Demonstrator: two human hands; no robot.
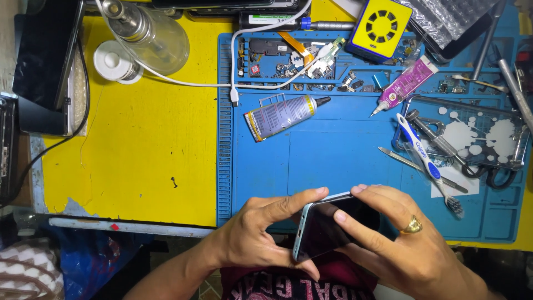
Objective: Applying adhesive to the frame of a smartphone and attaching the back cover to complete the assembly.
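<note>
One phone held in two hands over the near edge of one blue mat.

The left hand (261, 236) grips the phone (332, 225) by its left end, thumb beneath and forefinger along the top edge; the right hand (400, 239), bearing one gold ring (412, 225), clasps the right side, a finger pressed on the dark screen. On the blue mat (333, 155) beyond the phone: two glue tubes, one grey (283, 115), one purple (404, 84); one toothbrush (427, 164); one white cable (233, 83). One yellow fan box (382, 26) stands at the mat's far edge.
</note>
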